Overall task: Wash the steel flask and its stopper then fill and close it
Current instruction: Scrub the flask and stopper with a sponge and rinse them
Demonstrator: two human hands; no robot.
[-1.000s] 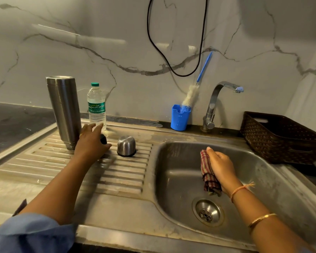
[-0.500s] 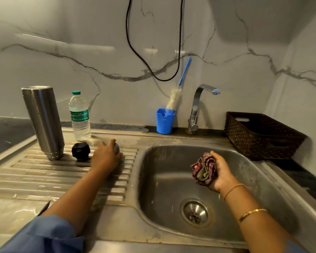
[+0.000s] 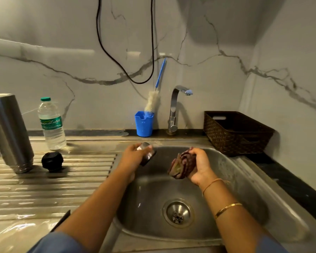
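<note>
Evidently the small parts come first: the left hand (image 3: 133, 159) curls its fingers round the steel cap (image 3: 147, 154) over the left edge of the sink (image 3: 235, 177), and the right hand (image 3: 199, 167) grips a bunched cloth (image 3: 181, 166) beside it. The flask (image 3: 11, 132) stands upright on the draining board (image 3: 71, 189), its black stopper (image 3: 52, 161) just beside it. Wet steel is probably slick and hard, so the cap's rim and the flask's middle seem the surest holds.

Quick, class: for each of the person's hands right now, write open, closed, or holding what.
Left hand: holding the steel cap.
Right hand: holding the cloth, bunched up.
</note>
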